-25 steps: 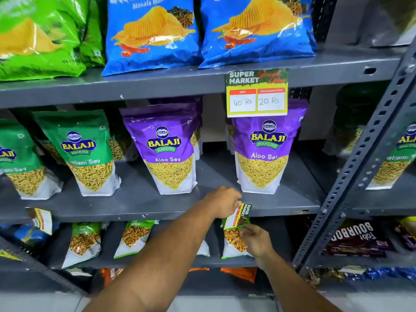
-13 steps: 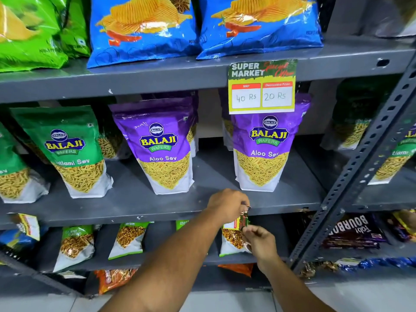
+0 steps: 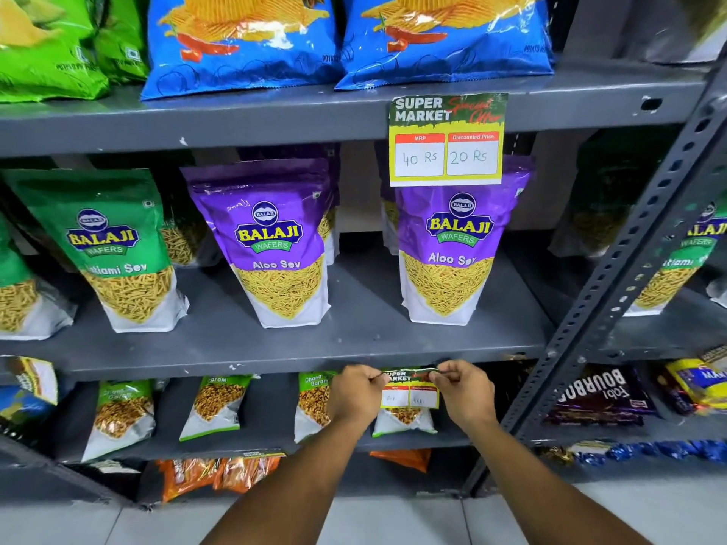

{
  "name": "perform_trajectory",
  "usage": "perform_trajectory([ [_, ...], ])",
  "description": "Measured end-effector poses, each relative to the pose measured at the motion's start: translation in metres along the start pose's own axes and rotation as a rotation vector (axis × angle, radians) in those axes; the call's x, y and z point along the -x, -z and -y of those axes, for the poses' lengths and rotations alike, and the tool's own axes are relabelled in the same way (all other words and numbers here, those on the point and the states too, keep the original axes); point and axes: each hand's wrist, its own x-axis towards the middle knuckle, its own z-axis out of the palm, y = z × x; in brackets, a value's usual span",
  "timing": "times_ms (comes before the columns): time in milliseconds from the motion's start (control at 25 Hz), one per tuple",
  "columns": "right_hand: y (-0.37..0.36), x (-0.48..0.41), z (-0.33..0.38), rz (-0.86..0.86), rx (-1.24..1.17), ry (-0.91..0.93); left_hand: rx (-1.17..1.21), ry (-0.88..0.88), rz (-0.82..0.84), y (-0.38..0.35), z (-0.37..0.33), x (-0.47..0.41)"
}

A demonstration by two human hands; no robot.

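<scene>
A small "Super Market" price tag (image 3: 409, 393) hangs flat against the front edge of the middle grey shelf (image 3: 275, 359). My left hand (image 3: 356, 393) pinches its top left corner. My right hand (image 3: 464, 389) pinches its top right corner. The writing in the tag's two white boxes is too faint to read. A small green snack packet (image 3: 403, 420) stands on the lower shelf right behind the tag, half hidden by it.
A larger price tag (image 3: 446, 139) reading 40 Rs and 20 Rs hangs from the upper shelf edge. Purple Aloo Sev pouches (image 3: 275, 245) and green pouches (image 3: 114, 245) stand on the middle shelf. A perforated steel upright (image 3: 613, 285) runs at the right.
The tag was folded and held edge-on between both hands; now it is spread flat, face outward, against the shelf edge. My right hand moved up and right to its top corner.
</scene>
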Motion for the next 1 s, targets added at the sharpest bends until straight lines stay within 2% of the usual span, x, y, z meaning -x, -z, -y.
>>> perform_trajectory([
  [200, 0.001, -0.007, 0.01, 0.0, 0.076, -0.013, -0.002, 0.067, -0.042, 0.001, -0.011, 0.0],
  [560, 0.008, -0.004, 0.025, -0.013, 0.034, 0.055, 0.026, 0.044, -0.082, 0.017, -0.017, 0.001],
  [800, 0.006, -0.008, 0.026, -0.003, 0.037, -0.008, -0.073, 0.028, -0.101, 0.021, -0.025, 0.0],
  [920, 0.016, -0.013, 0.037, -0.031, 0.176, -0.061, -0.161, 0.03, -0.11, 0.026, -0.028, -0.002],
  [1000, 0.027, -0.018, 0.045, -0.066, 0.356, -0.019, -0.218, 0.053, -0.133, 0.031, -0.028, -0.004],
])
